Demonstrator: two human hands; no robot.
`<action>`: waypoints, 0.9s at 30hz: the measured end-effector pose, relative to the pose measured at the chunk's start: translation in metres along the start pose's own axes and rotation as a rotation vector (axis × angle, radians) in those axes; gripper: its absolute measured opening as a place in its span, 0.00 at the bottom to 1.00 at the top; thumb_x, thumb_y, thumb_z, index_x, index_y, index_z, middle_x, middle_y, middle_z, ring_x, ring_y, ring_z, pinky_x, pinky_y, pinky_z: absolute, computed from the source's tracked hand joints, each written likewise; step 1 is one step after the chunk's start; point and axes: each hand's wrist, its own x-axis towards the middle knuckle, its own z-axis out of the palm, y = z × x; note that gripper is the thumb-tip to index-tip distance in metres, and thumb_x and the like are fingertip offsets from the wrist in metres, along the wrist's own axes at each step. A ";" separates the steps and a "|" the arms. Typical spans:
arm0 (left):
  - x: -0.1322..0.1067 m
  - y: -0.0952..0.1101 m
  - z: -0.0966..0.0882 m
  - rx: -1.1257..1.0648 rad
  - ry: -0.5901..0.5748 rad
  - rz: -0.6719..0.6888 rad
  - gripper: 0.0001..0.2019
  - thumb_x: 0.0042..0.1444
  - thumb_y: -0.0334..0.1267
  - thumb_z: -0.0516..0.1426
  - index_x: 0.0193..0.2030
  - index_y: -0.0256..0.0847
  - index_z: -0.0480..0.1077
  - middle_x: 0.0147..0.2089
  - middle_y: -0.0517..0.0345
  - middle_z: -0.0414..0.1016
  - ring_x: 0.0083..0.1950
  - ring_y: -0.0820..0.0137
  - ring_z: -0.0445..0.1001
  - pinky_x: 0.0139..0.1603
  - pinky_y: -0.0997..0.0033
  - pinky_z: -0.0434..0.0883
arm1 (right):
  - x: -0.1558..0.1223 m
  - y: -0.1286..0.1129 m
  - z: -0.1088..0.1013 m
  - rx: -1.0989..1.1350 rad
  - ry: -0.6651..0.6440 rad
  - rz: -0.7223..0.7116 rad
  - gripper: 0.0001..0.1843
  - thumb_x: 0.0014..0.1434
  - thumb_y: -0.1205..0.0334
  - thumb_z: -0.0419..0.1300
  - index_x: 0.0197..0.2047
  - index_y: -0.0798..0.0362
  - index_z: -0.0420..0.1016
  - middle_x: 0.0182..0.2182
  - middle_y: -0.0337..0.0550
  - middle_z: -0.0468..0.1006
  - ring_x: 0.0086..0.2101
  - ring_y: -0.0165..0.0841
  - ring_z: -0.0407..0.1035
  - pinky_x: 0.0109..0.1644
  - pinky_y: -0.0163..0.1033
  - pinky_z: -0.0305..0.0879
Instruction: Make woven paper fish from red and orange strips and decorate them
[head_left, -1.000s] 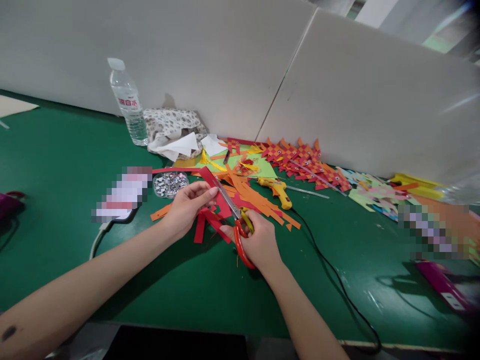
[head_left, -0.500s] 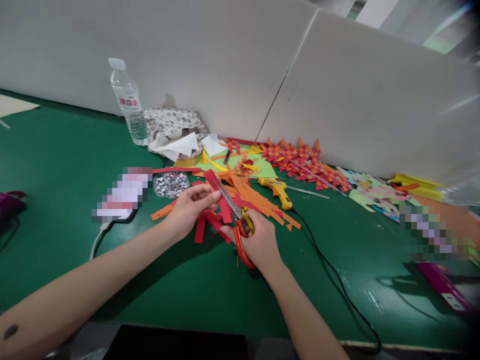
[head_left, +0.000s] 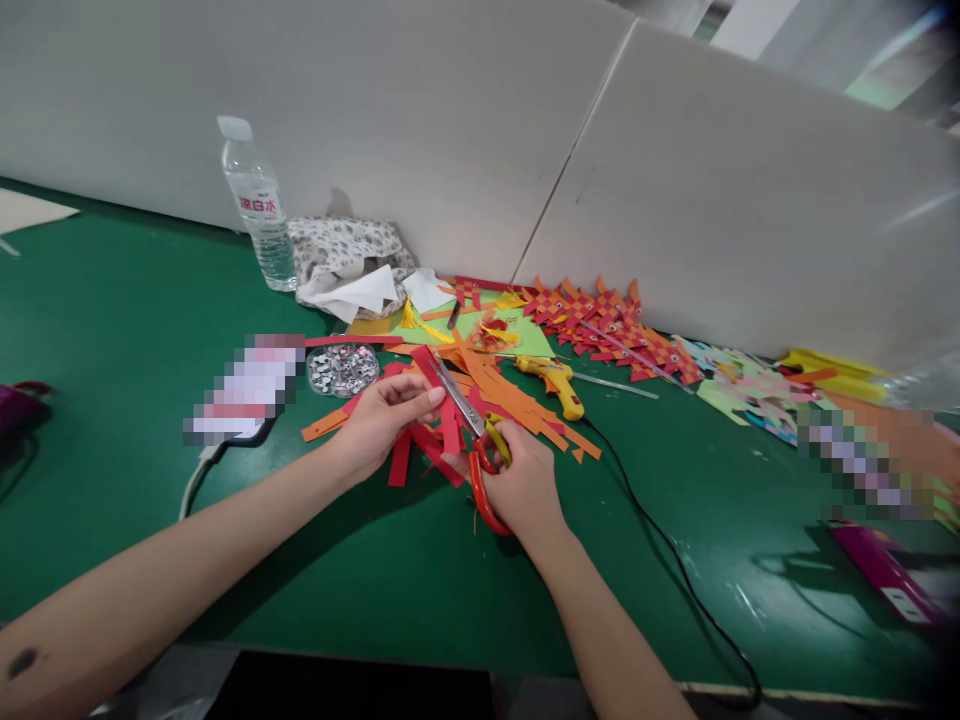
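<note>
My left hand (head_left: 394, 415) pinches a red paper strip (head_left: 424, 362) between thumb and fingers. My right hand (head_left: 521, 475) is closed round the red and yellow handles of a pair of scissors (head_left: 478, 440). Their metal blades point up and left and lie against the strip beside my left thumb; whether they are fully closed I cannot make out. Under and behind both hands lies a pile of orange paper strips (head_left: 525, 405), with loose red strips (head_left: 400, 462) nearer to me.
A clear box of googly eyes (head_left: 343, 370) and a blurred phone (head_left: 247, 385) are on the left. Behind stand a water bottle (head_left: 259, 205) and a patterned tissue pouch (head_left: 349, 250). A yellow glue gun (head_left: 559, 385) trails its cord to the right. Woven paper fish (head_left: 615, 325) lie by the partition.
The red strip's upper end and the scissor blades have shifted very slightly downward. Both hands keep almost the same place and hold.
</note>
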 end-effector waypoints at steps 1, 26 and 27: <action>0.000 0.000 0.000 0.003 -0.001 0.000 0.11 0.41 0.37 0.68 0.25 0.37 0.71 0.24 0.64 0.73 0.25 0.80 0.70 0.28 0.82 0.68 | 0.000 0.000 0.000 0.002 0.005 -0.001 0.20 0.43 0.49 0.65 0.23 0.50 0.57 0.20 0.34 0.64 0.21 0.27 0.55 0.25 0.34 0.53; 0.000 -0.014 -0.001 0.194 -0.064 -0.073 0.10 0.42 0.39 0.68 0.27 0.37 0.73 0.26 0.61 0.74 0.25 0.79 0.70 0.28 0.82 0.69 | 0.007 -0.001 0.001 0.717 -0.115 0.272 0.20 0.37 0.55 0.70 0.28 0.50 0.63 0.26 0.37 0.73 0.27 0.31 0.68 0.34 0.38 0.68; 0.000 -0.015 -0.001 0.205 -0.060 -0.102 0.10 0.42 0.39 0.67 0.27 0.37 0.73 0.27 0.60 0.75 0.25 0.79 0.70 0.27 0.82 0.69 | 0.007 -0.002 0.001 0.717 -0.122 0.283 0.20 0.37 0.54 0.70 0.27 0.51 0.63 0.25 0.37 0.72 0.27 0.30 0.68 0.33 0.38 0.68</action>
